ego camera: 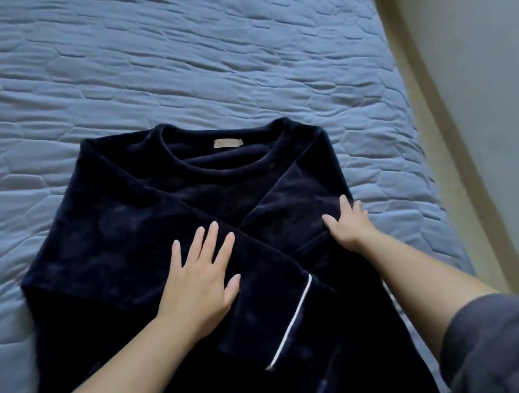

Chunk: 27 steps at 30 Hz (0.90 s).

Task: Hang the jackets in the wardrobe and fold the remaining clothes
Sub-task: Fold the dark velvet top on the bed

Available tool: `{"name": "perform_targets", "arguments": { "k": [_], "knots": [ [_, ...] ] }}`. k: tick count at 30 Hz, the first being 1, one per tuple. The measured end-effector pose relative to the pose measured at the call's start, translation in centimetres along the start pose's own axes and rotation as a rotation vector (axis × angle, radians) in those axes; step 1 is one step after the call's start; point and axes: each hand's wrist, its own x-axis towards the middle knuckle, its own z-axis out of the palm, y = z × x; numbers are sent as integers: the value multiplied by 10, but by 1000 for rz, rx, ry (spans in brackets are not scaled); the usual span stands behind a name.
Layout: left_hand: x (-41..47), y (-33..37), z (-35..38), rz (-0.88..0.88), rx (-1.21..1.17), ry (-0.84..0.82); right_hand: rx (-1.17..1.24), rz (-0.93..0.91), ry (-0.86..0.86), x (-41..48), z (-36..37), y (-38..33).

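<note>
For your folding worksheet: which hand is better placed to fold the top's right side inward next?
Probably right. The right hand rests at the top's right edge; the left hand lies flat on the crossed sleeve, mid-garment.

Bed (173,61): covered by a blue-grey quilted bedspread with a stitched cell pattern. Lying flat on it: one dark navy fleece top (122,242), collar pointing away, both sleeves folded across its front.
</note>
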Motion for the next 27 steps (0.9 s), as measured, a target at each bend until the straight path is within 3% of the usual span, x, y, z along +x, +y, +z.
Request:
{"name": "perform_targets", "arguments": {
  "k": [2,4,6,8,12,20,22,24,26,27],
  "knots": [
    [16,16,4,14,-5,26,40,6,23,10,-2,11],
    [38,29,10,-8,-21,43,-34,-61,178,18,-8,17],
    [58,38,21,-68,1,21,-156,-213,381,28,-16,14],
    [71,45,32,-124,62,1,-242,-395,481,44,-24,0],
    [78,47,49,-138,71,65,-331,-607,426,86,-15,-31],
    [80,44,49,-141,50,73,-200,-220,342,133,-19,-36],
    [81,43,47,-145,49,68,-171,-344,503,125,-23,-51],
    [83,43,47,-138,42,59,-166,-587,599,112,-18,-61],
    [84,41,49,-141,28,64,-300,-706,564,102,1,-54],
    [84,41,50,-137,25,68,-340,-664,515,101,8,-45]
  ]
}}
